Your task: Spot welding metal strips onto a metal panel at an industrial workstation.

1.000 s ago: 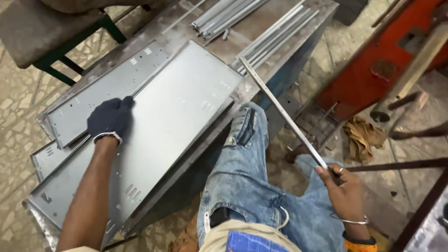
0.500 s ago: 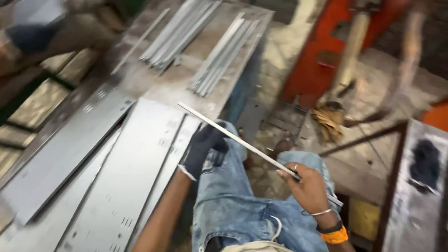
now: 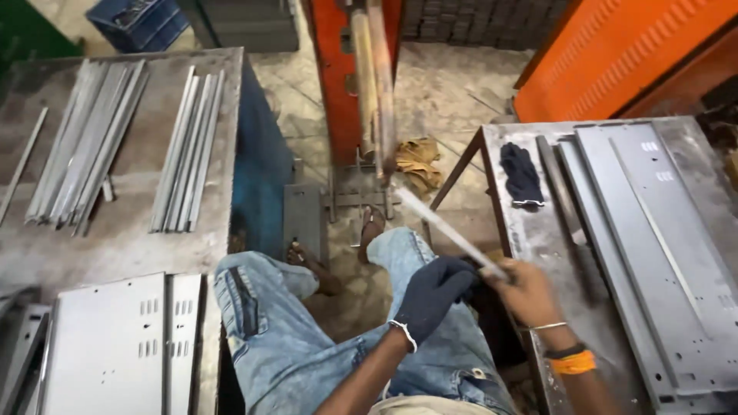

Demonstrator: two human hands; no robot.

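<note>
**Both hands on the metal strip, view swung right**

The long, thin, pale grey metal strip [image 3: 446, 229] now lies across the middle of the scene, running from the near right, where both hands meet, up and left toward the upright orange machine post [image 3: 338, 84]; its far end is blurred. The bare right hand [image 3: 529, 293] has its fingers curled shut around the near end of the strip. The left hand [image 3: 432, 290], in a dark blue knitted glove, is closed just beside it and touches the same end, above the person's blue-jeaned knee [image 3: 415, 253].

Half a second ago the gloved hand gripped the strip's far part and the hands were well apart; they have since come together, and the view has turned so that a grey steel table [image 3: 530, 238] on the right appears.

On that right table lie flat grey sheet-metal panels [image 3: 653, 253] and a spare dark glove [image 3: 521, 175]. On the worn grey workbench [image 3: 115, 246] at the left rest bundles of narrow metal strips [image 3: 184, 154], with perforated grey panels [image 3: 115, 346] nearer. A blue plastic crate [image 3: 138, 21] stands far left; its contents cannot be made out.
</note>
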